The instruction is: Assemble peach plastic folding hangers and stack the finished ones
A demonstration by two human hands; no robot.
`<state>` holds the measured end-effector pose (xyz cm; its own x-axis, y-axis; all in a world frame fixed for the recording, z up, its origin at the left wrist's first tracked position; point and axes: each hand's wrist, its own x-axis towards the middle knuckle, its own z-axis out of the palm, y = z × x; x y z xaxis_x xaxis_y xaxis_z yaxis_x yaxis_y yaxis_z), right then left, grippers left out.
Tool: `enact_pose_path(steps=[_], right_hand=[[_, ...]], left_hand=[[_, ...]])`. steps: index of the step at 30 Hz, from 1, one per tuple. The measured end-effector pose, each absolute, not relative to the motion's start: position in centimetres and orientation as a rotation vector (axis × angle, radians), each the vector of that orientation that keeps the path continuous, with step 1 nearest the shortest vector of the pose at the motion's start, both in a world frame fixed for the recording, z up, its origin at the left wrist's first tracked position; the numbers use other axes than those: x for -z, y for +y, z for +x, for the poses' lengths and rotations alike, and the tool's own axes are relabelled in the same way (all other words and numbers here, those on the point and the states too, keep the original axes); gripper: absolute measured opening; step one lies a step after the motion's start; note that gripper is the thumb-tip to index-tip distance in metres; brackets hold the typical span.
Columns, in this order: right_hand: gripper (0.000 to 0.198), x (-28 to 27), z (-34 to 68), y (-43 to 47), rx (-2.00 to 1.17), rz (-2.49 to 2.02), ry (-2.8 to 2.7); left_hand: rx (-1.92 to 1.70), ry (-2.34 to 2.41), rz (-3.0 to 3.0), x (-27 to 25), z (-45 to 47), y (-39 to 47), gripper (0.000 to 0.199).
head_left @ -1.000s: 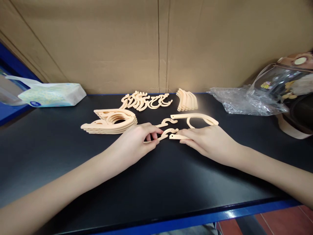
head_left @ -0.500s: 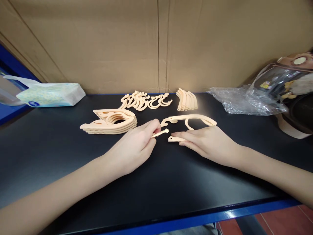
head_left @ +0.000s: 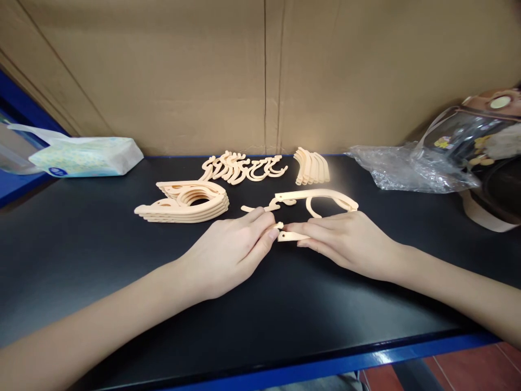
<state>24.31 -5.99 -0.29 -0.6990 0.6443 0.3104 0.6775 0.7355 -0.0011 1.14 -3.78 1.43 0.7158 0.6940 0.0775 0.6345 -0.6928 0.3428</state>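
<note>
My left hand (head_left: 240,250) pinches a thin cream plastic strip, its knobbed tip (head_left: 279,225) poking out past the fingers. My right hand (head_left: 345,239) is closed on the lower arm of a cream folding clothes hanger (head_left: 313,194); the arm's holed end (head_left: 285,236) sticks out to the left. The strip's tip is very close to that end; whether they touch I cannot tell. The hanger's upper arm and curved inner part show behind my right hand. Just beyond my left fingers, a loose cream hook (head_left: 266,207) lies on the table.
Stacked folded hangers (head_left: 183,209) lie at left. Behind are a pile of cream hooks (head_left: 232,167) and a row of cream strips (head_left: 312,167). A tissue pack (head_left: 87,156) sits far left; a clear plastic bag (head_left: 411,165) and transparent bag (head_left: 459,133) stand right. Cardboard (head_left: 163,81) walls the back.
My left hand has moved slightly right and down, bringing the strip's tip up to the hanger arm's end. The loose hook behind it shows more fully. My right hand has barely moved.
</note>
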Motion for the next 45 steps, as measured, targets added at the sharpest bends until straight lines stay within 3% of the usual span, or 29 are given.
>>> enact_pose_path(steps=[14, 45], right_hand=[[0.034, 0.31, 24.04, -6.32, 0.201, -0.947, -2.605], [0.036, 0.21, 24.26, -6.29, 0.261, -0.950, -2.626]], left_hand=[[-0.091, 0.940, 2.709, -1.19, 0.98, -3.29, 0.031], [-0.045, 0.993, 2.733, -0.88, 1.05, -3.12, 0.033]])
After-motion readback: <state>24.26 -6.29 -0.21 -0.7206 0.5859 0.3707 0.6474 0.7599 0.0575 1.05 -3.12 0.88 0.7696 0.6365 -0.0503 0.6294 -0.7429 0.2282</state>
